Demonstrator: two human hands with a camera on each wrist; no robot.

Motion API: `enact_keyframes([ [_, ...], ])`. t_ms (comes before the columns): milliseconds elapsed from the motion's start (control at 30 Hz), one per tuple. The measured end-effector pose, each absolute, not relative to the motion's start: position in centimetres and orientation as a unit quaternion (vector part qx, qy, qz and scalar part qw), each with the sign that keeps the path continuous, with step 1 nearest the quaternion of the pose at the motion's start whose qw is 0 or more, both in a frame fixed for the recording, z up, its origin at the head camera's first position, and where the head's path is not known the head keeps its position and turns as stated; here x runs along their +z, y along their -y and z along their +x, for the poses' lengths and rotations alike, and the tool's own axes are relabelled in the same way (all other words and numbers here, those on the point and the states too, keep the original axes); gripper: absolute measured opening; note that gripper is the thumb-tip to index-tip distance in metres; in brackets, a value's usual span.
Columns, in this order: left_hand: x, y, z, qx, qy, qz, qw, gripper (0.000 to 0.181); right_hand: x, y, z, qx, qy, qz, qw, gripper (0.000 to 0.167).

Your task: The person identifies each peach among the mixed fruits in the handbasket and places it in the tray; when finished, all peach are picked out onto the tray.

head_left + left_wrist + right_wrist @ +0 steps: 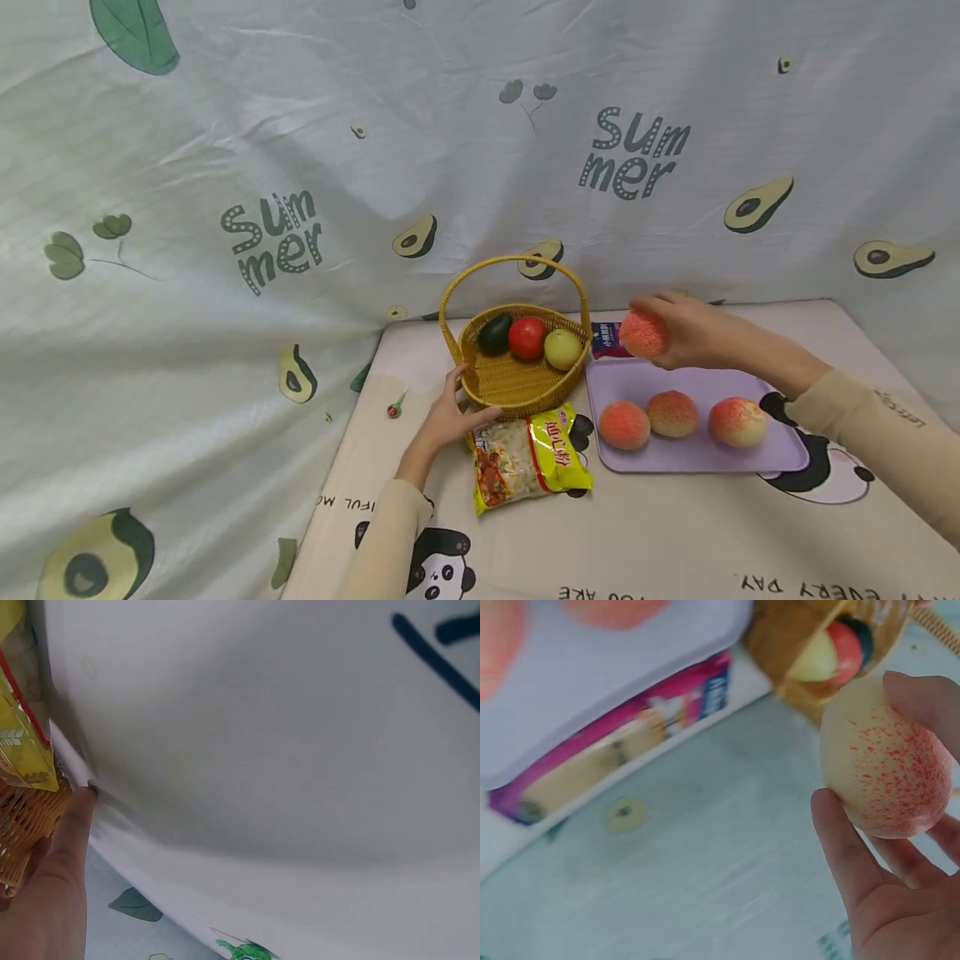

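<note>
My right hand (686, 331) holds a pink peach (643, 334) above the back of the lilac tray (705, 462); the right wrist view shows the peach (885, 761) between thumb and fingers, pale on one side and speckled red on the other. On the tray lie three more peaches (672, 414). My left hand (448, 417) rests spread against the near left side of the wicker basket (517, 392), thumb and fingers apart. Inside the basket sit a dark green avocado (495, 334), a red tomato-like fruit (527, 338) and a yellow-green pear-like fruit (562, 349).
A yellow food bag (525, 458) lies against the basket's front. Behind the tray is a purple-and-blue packet (607, 340), partly hidden. A small green-and-red object (395, 409) lies at the left. The basket's tall handle (512, 258) arches upward before the curtain (480, 167).
</note>
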State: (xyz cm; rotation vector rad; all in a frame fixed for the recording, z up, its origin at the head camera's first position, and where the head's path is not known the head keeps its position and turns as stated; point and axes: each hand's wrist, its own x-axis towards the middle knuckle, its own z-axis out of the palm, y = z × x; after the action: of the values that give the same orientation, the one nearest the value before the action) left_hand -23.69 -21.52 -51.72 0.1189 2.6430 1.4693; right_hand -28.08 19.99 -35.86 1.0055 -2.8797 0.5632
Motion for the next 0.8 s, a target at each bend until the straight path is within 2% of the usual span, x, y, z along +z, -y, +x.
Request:
enact_keyframes([
  [233, -51.7, 21.6, -23.6, 0.484, -0.872, 0.039, 0.06, 0.109, -37.5, -26.8, -26.6, 0.18, 0.946, 0.268, 0.0, 0.083],
  [467, -51.7, 21.8, -23.7, 0.478, -0.875, 0.04, 0.059, 0.109, -40.5, -32.9, -25.1, 0.172, 0.963, 0.207, -0.021, 0.08],
  [800, -51.8, 21.6, -23.8, 0.482, -0.873, 0.043, 0.06, 0.109, -45.2, -36.9, -23.6, 0.174, 0.969, 0.161, -0.074, 0.079],
])
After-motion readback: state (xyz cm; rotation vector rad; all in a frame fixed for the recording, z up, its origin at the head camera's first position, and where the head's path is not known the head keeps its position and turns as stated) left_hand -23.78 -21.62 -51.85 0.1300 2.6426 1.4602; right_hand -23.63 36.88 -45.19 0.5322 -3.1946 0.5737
